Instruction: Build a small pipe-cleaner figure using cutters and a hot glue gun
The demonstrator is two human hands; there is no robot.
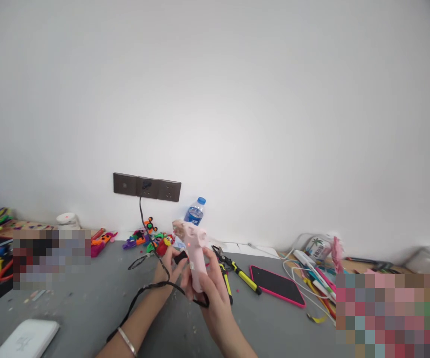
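Note:
My right hand is wrapped round the handle of a pink corded tool that looks like a hot glue gun, held upright with a small red light lit. A black cord runs from its lower end to the left across my left forearm. Just left of the tool, my left hand is closed, with a small black piece at its fingers; its kind is unclear. Beyond that hand lies a red toy figure with a yellow face. Pliers with yellow-black handles rest right of my right hand.
A tablet with a pink rim lies to the right, near white cables. Behind stand a water bottle and a wall socket strip with a plug in it. A white box sits front left. Colourful toys line the wall.

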